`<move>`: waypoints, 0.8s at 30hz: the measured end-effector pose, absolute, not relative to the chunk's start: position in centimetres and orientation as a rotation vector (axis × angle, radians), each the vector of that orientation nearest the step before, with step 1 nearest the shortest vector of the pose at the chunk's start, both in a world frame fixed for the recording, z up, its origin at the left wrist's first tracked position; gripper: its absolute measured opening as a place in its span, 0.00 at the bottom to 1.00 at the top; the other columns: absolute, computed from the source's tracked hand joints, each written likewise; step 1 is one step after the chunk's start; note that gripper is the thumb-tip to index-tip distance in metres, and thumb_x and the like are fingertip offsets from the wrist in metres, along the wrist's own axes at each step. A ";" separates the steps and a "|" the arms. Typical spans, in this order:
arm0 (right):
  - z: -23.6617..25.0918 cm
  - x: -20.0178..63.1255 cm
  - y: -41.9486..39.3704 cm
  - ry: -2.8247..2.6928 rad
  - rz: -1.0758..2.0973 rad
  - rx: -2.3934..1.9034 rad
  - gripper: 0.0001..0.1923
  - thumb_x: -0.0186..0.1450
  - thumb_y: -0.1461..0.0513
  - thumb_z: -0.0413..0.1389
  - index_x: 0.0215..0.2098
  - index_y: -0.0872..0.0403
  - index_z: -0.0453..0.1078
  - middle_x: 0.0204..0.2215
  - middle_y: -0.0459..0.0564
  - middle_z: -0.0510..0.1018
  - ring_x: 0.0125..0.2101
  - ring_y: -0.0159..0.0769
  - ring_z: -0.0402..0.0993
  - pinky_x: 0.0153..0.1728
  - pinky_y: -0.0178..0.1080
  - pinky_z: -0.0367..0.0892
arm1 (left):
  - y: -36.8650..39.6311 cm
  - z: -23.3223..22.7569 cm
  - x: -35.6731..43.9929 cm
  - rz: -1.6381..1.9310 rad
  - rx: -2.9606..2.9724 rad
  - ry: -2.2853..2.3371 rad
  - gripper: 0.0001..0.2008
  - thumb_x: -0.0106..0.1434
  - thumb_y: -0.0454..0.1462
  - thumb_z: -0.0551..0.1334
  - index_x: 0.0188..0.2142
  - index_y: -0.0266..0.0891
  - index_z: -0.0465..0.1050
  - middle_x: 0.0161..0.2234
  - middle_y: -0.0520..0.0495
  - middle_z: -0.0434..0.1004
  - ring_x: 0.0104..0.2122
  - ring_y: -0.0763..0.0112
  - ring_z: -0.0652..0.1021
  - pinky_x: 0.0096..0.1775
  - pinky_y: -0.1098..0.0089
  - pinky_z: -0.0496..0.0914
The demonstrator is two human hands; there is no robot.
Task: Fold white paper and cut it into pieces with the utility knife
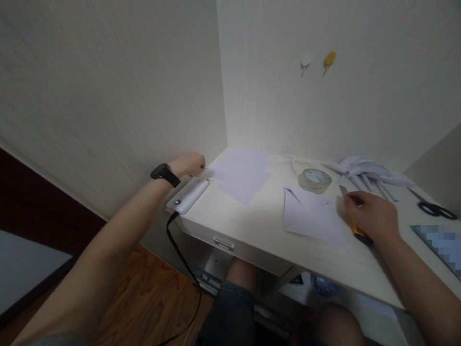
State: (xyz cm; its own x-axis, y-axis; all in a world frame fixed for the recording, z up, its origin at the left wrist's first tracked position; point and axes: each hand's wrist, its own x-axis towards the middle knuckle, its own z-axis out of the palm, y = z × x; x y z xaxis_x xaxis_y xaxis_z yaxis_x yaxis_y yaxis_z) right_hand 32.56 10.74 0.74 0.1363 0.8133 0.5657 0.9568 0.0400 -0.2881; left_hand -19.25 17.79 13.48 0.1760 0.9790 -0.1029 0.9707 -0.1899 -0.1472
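Observation:
My right hand point(372, 211) is closed around a yellow and black utility knife point(355, 227), its blade pointing away from me over the desk. Just left of it lies a folded white paper sheet point(311, 216) with a creased, raised corner. At the desk's left edge, my left hand point(189, 164) has its fingers curled. Small pale bits show by its fingertips, and whatever it grips is hidden. Below that hand lies a white power bank point(189, 194) with a black strap. Loose white sheets point(245, 175) lie to the right of it.
A roll of clear tape point(314, 180) stands behind the folded sheet. Crumpled paper strips point(363, 170) are heaped at the back right, near black scissors point(437, 210). A flat pixelated item point(441, 245) lies at the right. Walls close in the desk point(252, 230) at left and back.

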 end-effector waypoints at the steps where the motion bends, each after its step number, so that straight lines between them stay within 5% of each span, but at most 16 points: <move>1: 0.7 32.6 10.8 -1.694 -0.296 -1.788 0.12 0.60 0.53 0.52 0.32 0.50 0.74 0.29 0.60 0.81 0.32 0.56 0.77 0.30 0.49 0.63 | 17.7 13.6 -19.1 0.232 -2.395 -1.978 0.07 0.58 0.28 0.62 0.27 0.32 0.79 0.18 0.49 0.74 0.21 0.75 0.71 0.35 0.70 0.67; 5: 0.8 32.4 10.9 -1.640 -0.270 -1.771 0.13 0.59 0.53 0.52 0.32 0.51 0.75 0.29 0.58 0.81 0.31 0.53 0.76 0.31 0.48 0.66 | 17.0 13.7 -17.7 -0.145 -2.566 -2.105 0.08 0.60 0.32 0.61 0.30 0.32 0.80 0.25 0.44 0.80 0.22 0.71 0.76 0.30 0.70 0.68; 12: 3.8 27.1 10.0 -1.486 0.256 -1.335 0.19 0.57 0.48 0.61 0.36 0.53 0.79 0.31 0.52 0.83 0.28 0.40 0.76 0.32 0.42 0.71 | 13.9 10.8 -6.8 -1.575 -3.126 -2.031 0.12 0.62 0.41 0.67 0.39 0.33 0.79 0.41 0.36 0.83 0.32 0.70 0.80 0.26 0.74 0.70; 16: 4.3 23.6 9.7 -1.556 0.499 -1.108 0.19 0.58 0.49 0.64 0.42 0.52 0.80 0.33 0.51 0.84 0.29 0.38 0.77 0.30 0.40 0.72 | 12.5 8.1 1.7 -1.698 -3.579 -1.774 0.11 0.61 0.40 0.68 0.37 0.32 0.78 0.40 0.36 0.83 0.30 0.72 0.80 0.24 0.76 0.70; 24: 4.2 24.4 10.1 -1.444 0.310 -1.073 0.14 0.57 0.50 0.65 0.30 0.51 0.79 0.33 0.52 0.83 0.34 0.43 0.79 0.31 0.43 0.74 | 13.6 6.2 8.8 -1.696 -3.648 -1.508 0.07 0.64 0.35 0.64 0.38 0.33 0.79 0.35 0.43 0.82 0.27 0.75 0.79 0.24 0.78 0.70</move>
State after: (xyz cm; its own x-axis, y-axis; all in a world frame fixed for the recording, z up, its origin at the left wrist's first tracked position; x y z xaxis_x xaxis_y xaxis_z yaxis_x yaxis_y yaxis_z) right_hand 24.42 10.06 4.21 0.1806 0.7465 0.6405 0.4181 0.5312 -0.7370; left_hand 8.80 13.59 6.15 0.6081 0.7797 0.1495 0.0577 -0.2313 0.9712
